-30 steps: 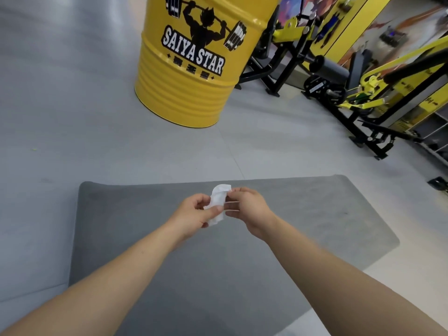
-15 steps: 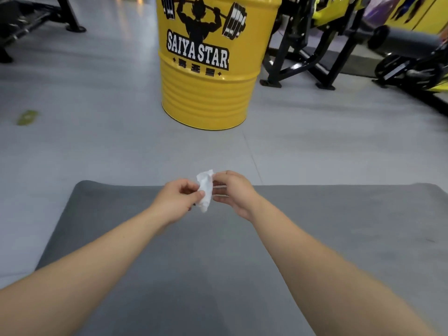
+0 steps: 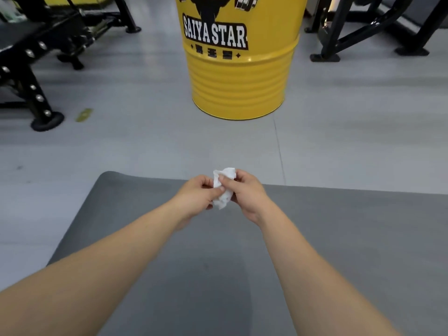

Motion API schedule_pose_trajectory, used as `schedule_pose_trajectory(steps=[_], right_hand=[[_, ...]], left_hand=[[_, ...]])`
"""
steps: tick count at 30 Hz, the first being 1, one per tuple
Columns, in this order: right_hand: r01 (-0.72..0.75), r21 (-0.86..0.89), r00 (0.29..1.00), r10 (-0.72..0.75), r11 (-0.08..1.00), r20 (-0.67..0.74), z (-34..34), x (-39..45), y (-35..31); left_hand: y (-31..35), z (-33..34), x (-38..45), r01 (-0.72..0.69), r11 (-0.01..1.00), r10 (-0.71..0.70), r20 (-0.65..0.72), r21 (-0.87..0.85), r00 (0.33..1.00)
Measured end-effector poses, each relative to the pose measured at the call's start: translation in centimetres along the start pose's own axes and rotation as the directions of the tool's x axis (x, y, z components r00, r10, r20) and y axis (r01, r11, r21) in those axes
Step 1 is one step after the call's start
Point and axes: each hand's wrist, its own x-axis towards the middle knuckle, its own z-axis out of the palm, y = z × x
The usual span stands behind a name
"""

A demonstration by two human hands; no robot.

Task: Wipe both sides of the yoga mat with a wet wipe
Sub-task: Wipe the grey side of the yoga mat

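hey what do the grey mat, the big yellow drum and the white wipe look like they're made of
Yoga mat: likely foam or rubber, matte grey, rounded corner, lying flat.
Yellow drum: probably painted steel, glossy, with ribbed hoops.
Wet wipe: thin soft white fabric or paper, crumpled between left hand and right hand.

Both hands — left hand (image 3: 197, 196), right hand (image 3: 247, 192) — pinch a seemingly crumpled wipe (image 3: 223, 187).

Yoga mat (image 3: 339, 238): matt grey, finely textured, rubbery look. Wet wipe (image 3: 224, 187): white, crumpled soft cloth-like sheet. Drum (image 3: 240, 81): glossy yellow ribbed metal; floor (image 3: 145, 146) smooth grey with dull sheen.
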Motion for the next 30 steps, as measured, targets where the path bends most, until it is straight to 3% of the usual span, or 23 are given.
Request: schedule_pose_trajectory(steps=[8,12,16,20,26,30], right_hand=[[0.086,-0.118,0.995,-0.091,0.989,-0.039,-1.5,-0.4,-1.1],[0.092,-0.256,0.986,-0.123,0.962,-0.109,-1.9,-1.4,-0.4],[0.11,-0.396,0.962,-0.198,0.912,-0.187,-2.2,-2.5,-0.9],[0.138,-0.465,0.933,-0.272,0.875,-0.236,-1.6,-3.5,-1.6],[0.248,-0.77,0.871,-0.484,0.587,-0.088,-0.4,-4.4,-0.3],[0.272,-0.846,0.864,-0.503,0.458,0.005,-0.3,-3.8,1.0]], left_hand=[[-0.2,-0.9,0.7,0.055,0.98,-0.022,0.169,-0.191,0.985],[-1.3,-0.3,1.2,0.092,0.992,-0.058,0.341,-0.084,0.938],[-2.4,0.4,2.6,0.077,0.997,-0.069,0.302,-0.016,0.951],[-2.5,0.4,3.5,0.1,0.986,-0.067,0.24,-0.131,0.969],[-2.4,-0.1,3.3,0.208,0.923,-0.071,0.388,-0.323,0.919],[-1.8,-0.9,3.0,0.266,0.872,-0.075,0.427,-0.41,0.901]])
